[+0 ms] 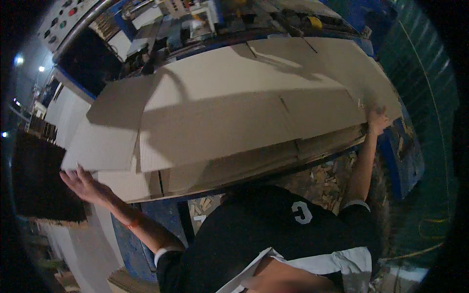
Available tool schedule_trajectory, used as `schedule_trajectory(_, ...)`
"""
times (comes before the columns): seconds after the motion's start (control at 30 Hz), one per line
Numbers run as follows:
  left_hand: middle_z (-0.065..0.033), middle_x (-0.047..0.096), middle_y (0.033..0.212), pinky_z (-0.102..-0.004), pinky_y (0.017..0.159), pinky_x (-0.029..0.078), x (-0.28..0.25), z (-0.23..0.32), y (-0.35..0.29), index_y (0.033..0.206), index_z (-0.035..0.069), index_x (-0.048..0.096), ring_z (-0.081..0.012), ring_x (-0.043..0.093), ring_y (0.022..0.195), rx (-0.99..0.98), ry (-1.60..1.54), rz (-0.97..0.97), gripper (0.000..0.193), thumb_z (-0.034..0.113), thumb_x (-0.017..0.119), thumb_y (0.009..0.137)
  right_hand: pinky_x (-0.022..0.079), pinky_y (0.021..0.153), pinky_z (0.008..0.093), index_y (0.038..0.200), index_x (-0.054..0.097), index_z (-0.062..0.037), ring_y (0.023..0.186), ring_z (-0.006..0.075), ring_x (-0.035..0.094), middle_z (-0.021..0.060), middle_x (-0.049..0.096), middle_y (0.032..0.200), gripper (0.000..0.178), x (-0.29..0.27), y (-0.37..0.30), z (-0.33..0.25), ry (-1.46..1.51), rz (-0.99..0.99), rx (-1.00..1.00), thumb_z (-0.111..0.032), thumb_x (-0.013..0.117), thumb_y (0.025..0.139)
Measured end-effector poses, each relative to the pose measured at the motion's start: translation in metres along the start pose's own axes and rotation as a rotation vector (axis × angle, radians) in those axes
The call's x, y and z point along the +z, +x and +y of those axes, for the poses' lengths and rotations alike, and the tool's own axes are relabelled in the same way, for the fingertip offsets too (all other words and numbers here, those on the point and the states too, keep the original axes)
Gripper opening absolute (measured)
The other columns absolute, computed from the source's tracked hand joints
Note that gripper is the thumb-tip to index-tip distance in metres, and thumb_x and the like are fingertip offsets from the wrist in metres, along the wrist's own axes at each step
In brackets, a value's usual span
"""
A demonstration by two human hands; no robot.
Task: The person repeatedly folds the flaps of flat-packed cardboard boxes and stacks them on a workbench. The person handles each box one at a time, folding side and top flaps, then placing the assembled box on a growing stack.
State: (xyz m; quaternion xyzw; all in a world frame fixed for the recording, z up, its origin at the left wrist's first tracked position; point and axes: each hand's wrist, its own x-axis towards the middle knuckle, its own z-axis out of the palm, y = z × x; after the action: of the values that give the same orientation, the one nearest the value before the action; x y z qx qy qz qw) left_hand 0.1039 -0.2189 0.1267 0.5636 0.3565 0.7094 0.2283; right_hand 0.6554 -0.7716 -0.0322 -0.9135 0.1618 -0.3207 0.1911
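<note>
A large flat sheet of brown corrugated cardboard with slots and flaps lies on top of a stack of similar sheets on a machine table. My left hand is spread out with fingers apart at the sheet's near left corner, touching its edge. My right hand is at the sheet's near right edge, its fingers curled against the cardboard. Whether it grips the sheet I cannot tell. My arms stretch wide across the stack.
A blue machine with rollers and a control panel stands behind the stack. Cardboard scraps litter the floor below. A green wall is on the right. More pale sheets stand at the lower left.
</note>
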Motion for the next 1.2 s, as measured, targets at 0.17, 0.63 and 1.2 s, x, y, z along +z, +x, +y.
schedule_trajectory(0.17,-0.0198,0.038,0.134,-0.0358,0.095,0.037,0.036,-0.024,0.019,0.135,-0.001,0.026,-0.0254,0.041,0.12,0.188,-0.106,0.22,0.071,0.021,0.064,0.079,0.038,0.093,0.0405,0.128,0.037,0.0037,0.109,0.0314,0.049,0.0193,0.05,0.121,0.065,0.001,0.038,-0.001,1.192,0.085,0.034,-0.03,0.062,0.078)
schedule_trajectory(0.63,-0.0136,0.052,0.122,-0.035,0.096,0.036,-0.017,-0.008,-0.107,0.121,-0.002,0.048,-0.0213,0.049,0.112,-0.305,0.094,-0.759,0.037,0.0,0.049,0.084,0.047,0.086,0.0413,0.106,0.061,-0.0079,0.099,0.0294,0.059,0.0102,0.063,0.098,0.041,-0.176,-0.159,-0.061,0.962,-0.232,-0.997,0.01,0.056,0.07)
schedule_trajectory(1.2,-0.0137,0.035,0.138,-0.0477,0.106,0.024,0.088,-0.006,-0.114,0.133,0.012,0.041,-0.0326,0.033,0.128,0.674,0.462,-1.386,0.059,0.003,0.051,0.075,0.028,0.105,0.0398,0.11,0.062,-0.0113,0.126,0.0274,0.037,0.0075,0.048,0.129,0.033,-0.105,-0.111,-0.137,0.521,-1.094,-1.189,-0.014,0.063,0.077)
